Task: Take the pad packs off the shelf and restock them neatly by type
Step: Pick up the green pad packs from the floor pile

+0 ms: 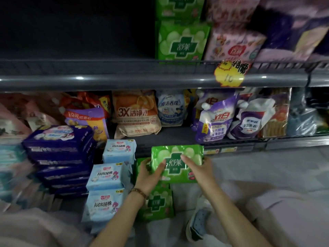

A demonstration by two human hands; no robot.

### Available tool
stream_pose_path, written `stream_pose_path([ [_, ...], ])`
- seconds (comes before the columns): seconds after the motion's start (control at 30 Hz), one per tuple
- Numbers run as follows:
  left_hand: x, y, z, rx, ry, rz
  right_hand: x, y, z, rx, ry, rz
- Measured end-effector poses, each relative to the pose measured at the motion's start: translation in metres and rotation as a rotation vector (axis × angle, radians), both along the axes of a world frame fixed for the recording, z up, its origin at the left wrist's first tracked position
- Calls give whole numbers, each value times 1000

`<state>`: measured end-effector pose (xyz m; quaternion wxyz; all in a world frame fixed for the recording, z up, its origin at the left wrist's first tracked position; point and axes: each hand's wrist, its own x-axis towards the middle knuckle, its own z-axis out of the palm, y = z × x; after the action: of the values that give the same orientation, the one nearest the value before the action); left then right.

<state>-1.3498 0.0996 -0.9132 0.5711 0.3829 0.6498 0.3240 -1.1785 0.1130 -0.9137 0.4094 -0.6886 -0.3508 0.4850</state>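
Observation:
A green pad pack (pixel 176 161) with a dark green cross is held low in front of the shelf by both hands. My left hand (pixel 150 173) grips its left edge and my right hand (pixel 197 168) grips its right side, thumb on the front. Under it another green pack (pixel 157 204) lies on the floor. To the left, light blue packs (pixel 106 175) sit in a row, and dark blue packs (pixel 60 148) form a stack. On the upper shelf stand two more green packs (pixel 181 41), with pink packs (pixel 231 43) beside them.
The upper shelf's left half (pixel 76 32) is dark and bare. Its grey rail (pixel 124 79) carries a yellow price tag (pixel 230 73). The lower shelf holds detergent bags (pixel 215 118) and an orange bag (pixel 135 113). My shoe (pixel 197 221) is on the floor.

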Motion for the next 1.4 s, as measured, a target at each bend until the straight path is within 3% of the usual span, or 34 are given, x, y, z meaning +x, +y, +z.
stream_pose_path([
  [0.2,5,33,110,477,-128,-13,12,24,122,357,123,29],
  [0.37,8,64,182,641,-200,-41,12,49,191,522,89,58],
  [0.67,-1,148,271,1013,-24,-48,17,137,278,859,-104,195],
  [0.87,-2,227,291,1058,121,-54,23,211,296,967,-321,179],
  [1.07,-16,284,252,861,322,-112,31,262,263,907,-684,207],
  [1.23,-18,295,236,812,288,-115,28,277,246,840,-540,194],
  [1.4,-16,289,229,828,201,-60,27,280,242,824,-514,235],
])
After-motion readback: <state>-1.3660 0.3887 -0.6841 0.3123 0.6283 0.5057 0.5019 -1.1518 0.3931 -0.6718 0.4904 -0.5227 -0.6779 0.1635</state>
